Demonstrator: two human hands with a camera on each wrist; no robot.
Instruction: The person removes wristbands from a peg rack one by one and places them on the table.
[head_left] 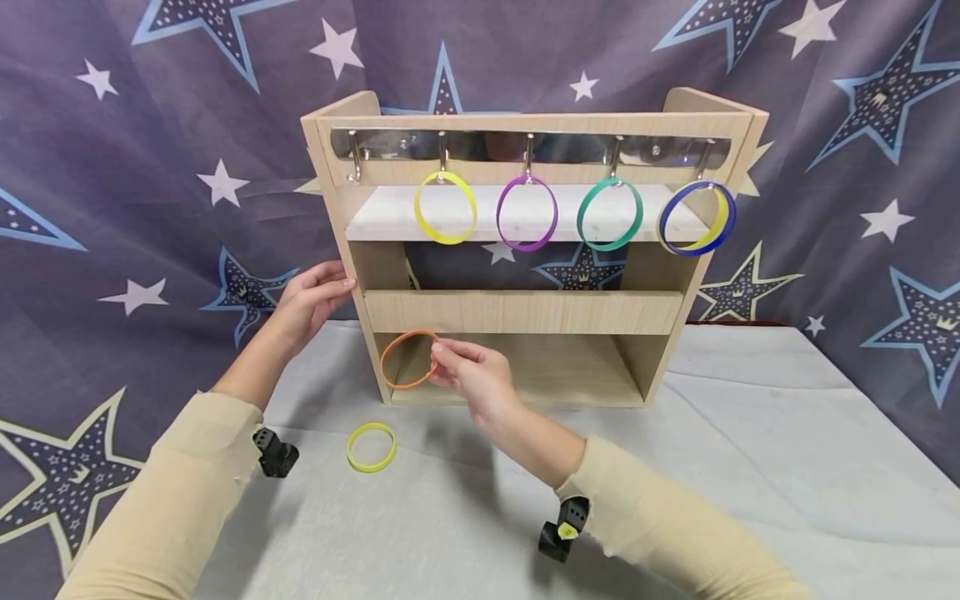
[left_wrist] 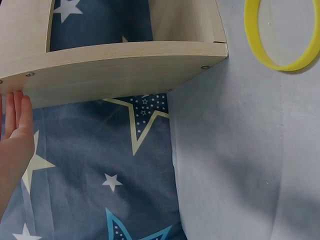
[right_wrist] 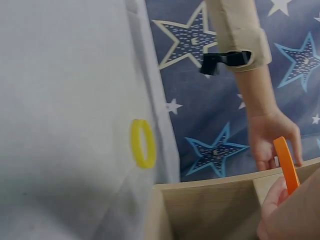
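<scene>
My right hand (head_left: 480, 379) pinches an orange silicone wristband (head_left: 384, 358) between thumb and fingers, in front of the shelf's lower left part. In the right wrist view the orange wristband (right_wrist: 286, 165) shows edge-on. Against the left side panel of the wooden shelf (head_left: 525, 312) rest the fingertips of my left hand (head_left: 311, 302). The left wrist view shows those fingers (left_wrist: 25, 112) nearly straight, touching the panel from outside. A yellow-green wristband (head_left: 370, 470) lies flat on the table, below the orange one.
A metal hook rail (head_left: 480, 147) runs along the shelf's top front. From its hooks hang a yellow band (head_left: 472, 208), a purple band (head_left: 554, 218), a green band (head_left: 638, 218), and a blue band (head_left: 733, 218) with a yellow one. Behind stands a star-patterned curtain (head_left: 172, 358); a pale cloth (head_left: 750, 450) covers the table.
</scene>
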